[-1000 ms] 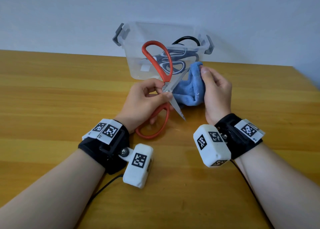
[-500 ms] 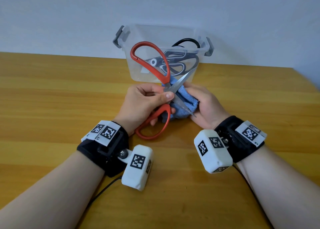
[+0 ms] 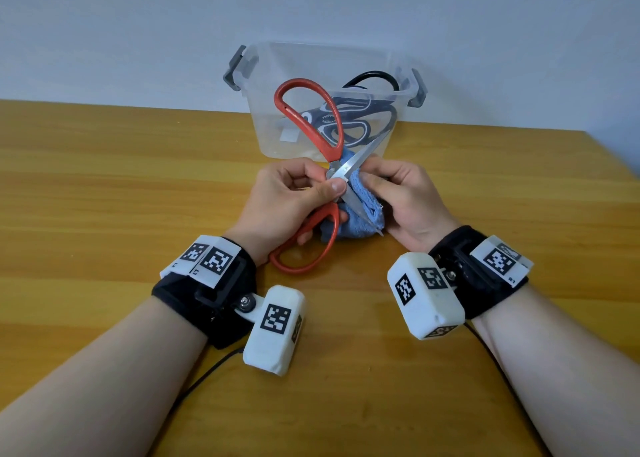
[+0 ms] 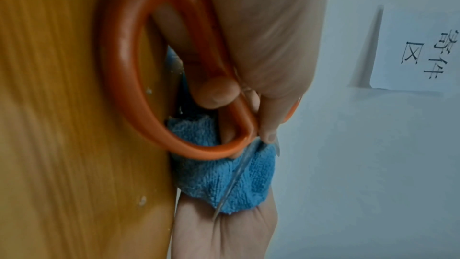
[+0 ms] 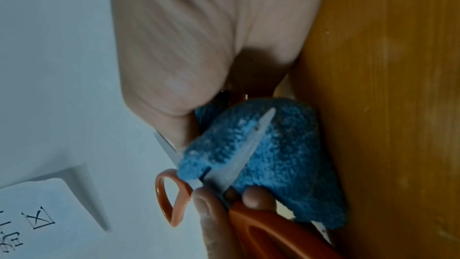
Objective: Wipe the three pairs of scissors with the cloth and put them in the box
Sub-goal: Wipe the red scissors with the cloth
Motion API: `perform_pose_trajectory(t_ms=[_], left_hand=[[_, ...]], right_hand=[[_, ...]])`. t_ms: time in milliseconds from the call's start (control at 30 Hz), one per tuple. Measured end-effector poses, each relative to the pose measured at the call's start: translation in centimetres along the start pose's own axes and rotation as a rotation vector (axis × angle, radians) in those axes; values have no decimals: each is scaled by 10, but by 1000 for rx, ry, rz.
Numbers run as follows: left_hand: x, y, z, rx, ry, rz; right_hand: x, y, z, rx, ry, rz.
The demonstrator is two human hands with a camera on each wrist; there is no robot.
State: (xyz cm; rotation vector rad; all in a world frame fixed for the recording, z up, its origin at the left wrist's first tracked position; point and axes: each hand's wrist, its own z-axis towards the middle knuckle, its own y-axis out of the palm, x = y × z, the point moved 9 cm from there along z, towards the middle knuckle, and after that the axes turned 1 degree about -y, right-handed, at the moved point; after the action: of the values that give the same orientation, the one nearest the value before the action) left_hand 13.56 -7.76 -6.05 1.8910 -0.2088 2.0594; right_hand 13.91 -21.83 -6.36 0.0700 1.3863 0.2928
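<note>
**Red Scissors Held Open Against the Cloth**

A wooden table (image 3: 104,186) stands against a pale wall, with a clear plastic box (image 3: 325,110) at its far edge. Two pairs of dark-handled scissors (image 3: 349,121) lie inside the box.

The left hand (image 3: 287,197) grips the red-handled scissors (image 3: 311,121) near the pivot, thumb on top and fingers curled round the lower handle. The blades are spread apart; one points toward the box, the other toward the person. The right hand (image 3: 405,200) holds the bunched blue cloth (image 3: 360,214), fingers curled round it, and presses it against the nearer blade. The cloth lies between the two blades and rests close to the tabletop, in front of the box.
</note>
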Motion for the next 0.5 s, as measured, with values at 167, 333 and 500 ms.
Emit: perform_pose_trajectory(t_ms=[167,333,500], left_hand=[[1,2,0,1,5,1],[1,1,0,1,4,29],[-1,-1,0,15,-2,50]], right_hand=[[1,-5,0,58,36,72],[-2,-7,0,75,91,195],[-1,-16,3,156,92,296]])
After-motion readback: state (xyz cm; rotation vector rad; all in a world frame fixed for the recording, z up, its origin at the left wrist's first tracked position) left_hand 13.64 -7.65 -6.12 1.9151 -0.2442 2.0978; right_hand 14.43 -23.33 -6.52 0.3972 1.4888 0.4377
